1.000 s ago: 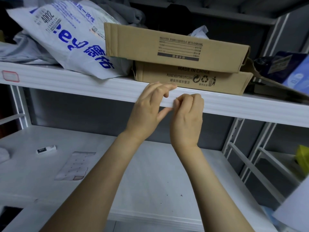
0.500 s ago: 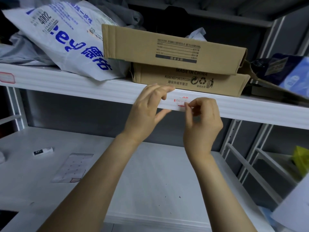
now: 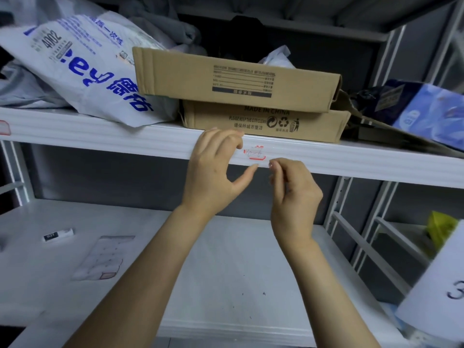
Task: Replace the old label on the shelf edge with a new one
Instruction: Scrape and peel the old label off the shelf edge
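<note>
A small label [image 3: 254, 153] with a red border and handwriting is stuck on the front of the white shelf edge [image 3: 125, 139]. My left hand [image 3: 216, 169] rests its bent fingertips on the edge, touching the label's left side, with the thumb stretched out below. My right hand [image 3: 292, 194] hovers just under the edge, to the right of and below the label. Its thumb and forefinger are pinched together and I see nothing between them. A sheet of labels [image 3: 100, 259] lies on the lower shelf at left.
Two flat cardboard boxes [image 3: 238, 79] and a white courier bag [image 3: 82, 66] sit on the upper shelf above my hands. Another red-bordered label [image 3: 4, 127] is at the far left edge. A small white stick [image 3: 58, 234] lies on the lower shelf [image 3: 226, 285].
My right hand has come off the shelf edge and dropped down to the right, uncovering the red-bordered label. My left hand has stayed on the edge.
</note>
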